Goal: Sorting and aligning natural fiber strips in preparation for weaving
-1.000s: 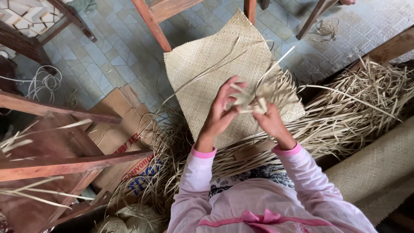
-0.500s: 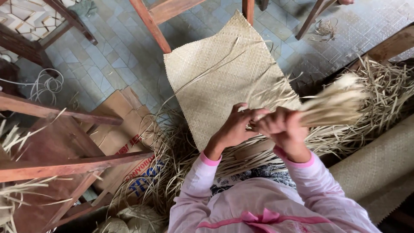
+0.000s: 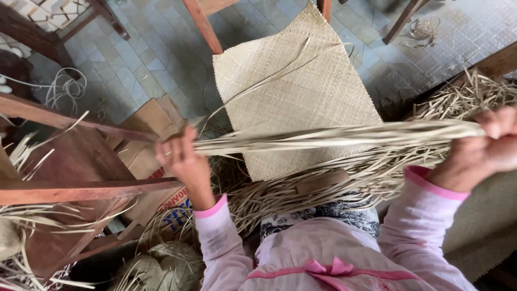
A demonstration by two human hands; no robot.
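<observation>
Your left hand (image 3: 182, 157), at the left of centre, was closed around one end of a bundle of dried straw strands (image 3: 334, 138). Your right hand (image 3: 487, 145), at the far right edge of the frame, was fisted on the other end, with the thumb up. The bundle ran nearly level across the middle of the picture, pulled straight between your two hands, which were well apart. The right hand was a little blurred, so its grip probably wrapped the strands, but you could not see each finger.

Behind the bundle, in the upper centre, lay a woven mat (image 3: 301, 91) on the tiled floor (image 3: 156, 54), with a few loose strands trailing over it. A heap of loose straw (image 3: 344, 183) lay below the bundle and spread towards the upper right. Red-brown wooden frames (image 3: 81, 188) filled the left side, with flattened cardboard (image 3: 145, 121) beside them.
</observation>
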